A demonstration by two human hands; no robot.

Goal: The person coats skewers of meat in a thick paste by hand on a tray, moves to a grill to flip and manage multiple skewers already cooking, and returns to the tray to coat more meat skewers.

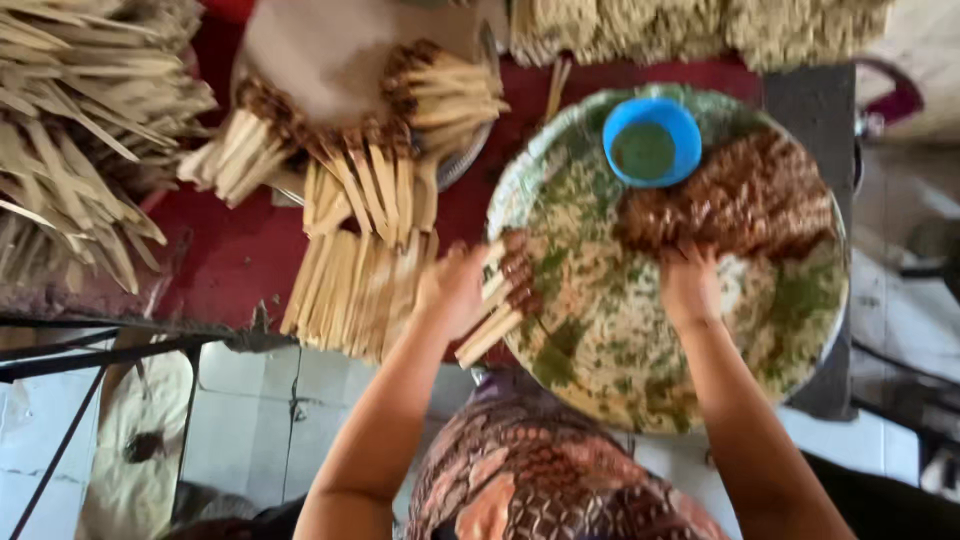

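Below, two bare arms reaching up from the lower edge toward a round tray (800, 360) smeared with green and pale paste. Left hand (455, 290) at the tray's left rim, fingers curled around a small bundle of skewers (500, 300): flat pale sticks, brown meat at the upper ends, handles slanting down toward the left. Right hand (690, 285) on the tray surface, fingertips pressed into the lower edge of a heap of brown meat (745, 200); whether clenched or merely resting, cannot tell because of blur. Blue bowl (652, 141) with green contents at the tray's upper middle, touching the heap. Left of the tray, on a dark red tabletop (225, 260), finished skewers (350, 200) fanned around a metal plate (465, 160), more sticks stacked just below them. Far left, a large pile of bare sticks (75, 120). Patterned cloth (540, 480) between the arms, at the bottom.
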